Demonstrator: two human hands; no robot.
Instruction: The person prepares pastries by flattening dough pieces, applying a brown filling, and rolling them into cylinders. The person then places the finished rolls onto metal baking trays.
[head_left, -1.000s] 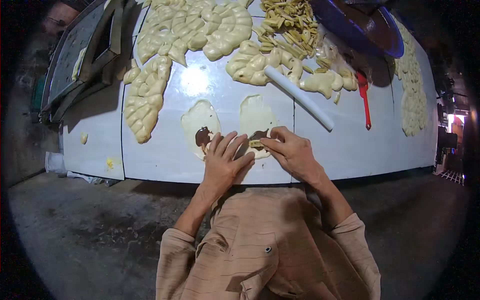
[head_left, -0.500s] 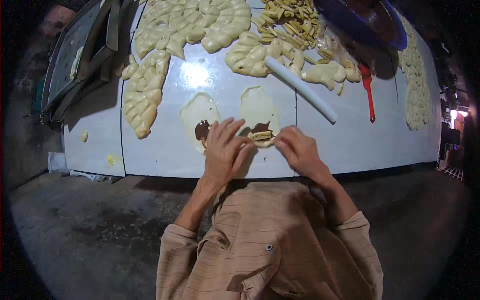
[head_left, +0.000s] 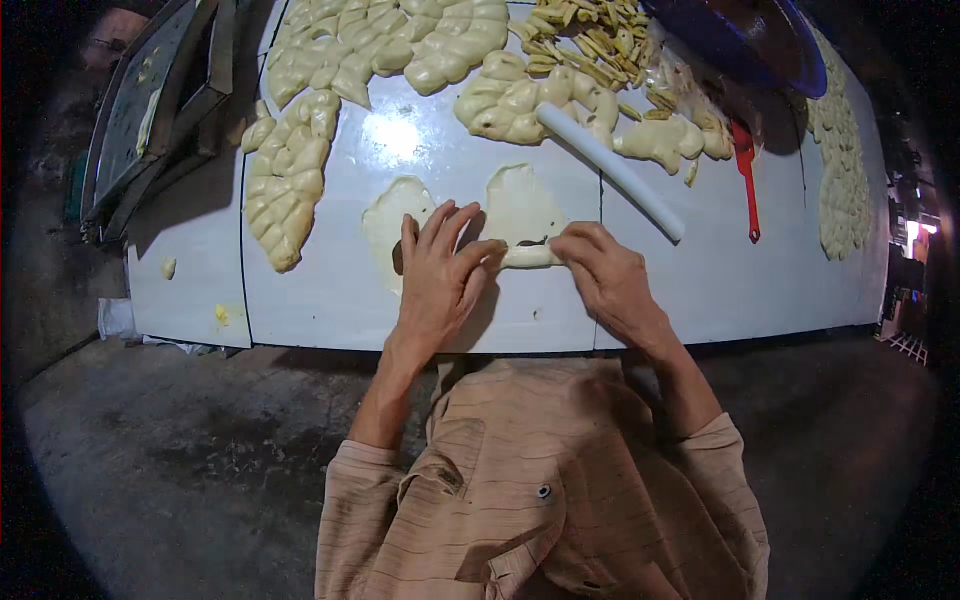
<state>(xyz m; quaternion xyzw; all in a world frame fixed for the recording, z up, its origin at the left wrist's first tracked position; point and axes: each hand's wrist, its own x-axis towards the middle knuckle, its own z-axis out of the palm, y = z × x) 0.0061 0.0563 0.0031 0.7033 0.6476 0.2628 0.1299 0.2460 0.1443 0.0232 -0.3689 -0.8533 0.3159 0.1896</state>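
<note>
A flattened sheet of pale dough (head_left: 522, 195) lies on the table, its near edge folded into a roll (head_left: 530, 258). A little dark brown filling shows at the fold. My left hand (head_left: 437, 265) pinches the roll's left end with thumb and forefinger, its other fingers stretched over a second dough sheet (head_left: 385, 220). Dark filling on that second sheet is mostly hidden by this hand. At the roll's right end, my right hand (head_left: 605, 275) is closed on the dough, fingertips together. The banana-like pieces inside the roll are covered by dough.
Beyond the sheets lies a white rolling rod (head_left: 612, 172). Dough pieces (head_left: 390, 45) cover the far left, near a pile of yellowish slices (head_left: 590, 40). A red spatula (head_left: 746, 185) and purple basin (head_left: 808, 60) are at right. Metal trays (head_left: 150, 110) lean at left.
Both hands have moved slightly away from me, rolling the near edge of the dough over. The yellowish pieces visible before are now covered.
</note>
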